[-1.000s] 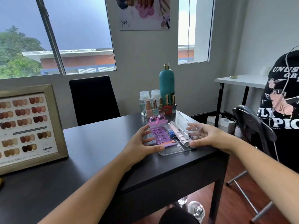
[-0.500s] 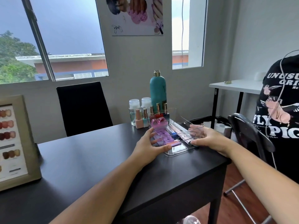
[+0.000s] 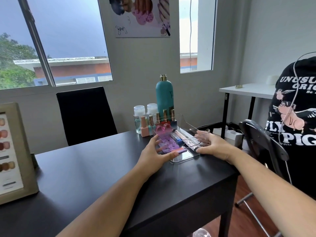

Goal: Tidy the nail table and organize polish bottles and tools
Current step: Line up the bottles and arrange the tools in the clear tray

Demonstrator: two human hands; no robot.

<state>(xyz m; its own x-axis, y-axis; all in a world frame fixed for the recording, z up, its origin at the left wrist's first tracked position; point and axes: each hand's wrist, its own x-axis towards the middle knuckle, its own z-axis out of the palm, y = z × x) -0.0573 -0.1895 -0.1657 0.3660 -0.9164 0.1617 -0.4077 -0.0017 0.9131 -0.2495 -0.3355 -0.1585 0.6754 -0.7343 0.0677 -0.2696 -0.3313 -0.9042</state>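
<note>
Daylight from the big window [image 3: 68, 40] and the narrow window [image 3: 189, 31]; room bright, no harsh shadows. Soft sheen on the black table [image 3: 85, 177], with faint shadow beside the wrists. Glare spots on the clear tray [image 3: 181, 159]. Left hand [image 3: 153, 156] slightly motion-blurred. Picture frame [image 3: 17, 151] at the left edge is soft. Window bar [image 3: 39, 45] leans and bows: wide-angle distortion.

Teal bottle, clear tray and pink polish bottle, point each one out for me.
teal bottle [image 3: 164, 98], head view, middle of its body.
clear tray [image 3: 181, 159], head view, bare near corner of its floor.
pink polish bottle [image 3: 144, 130], head view, its square body.
</note>
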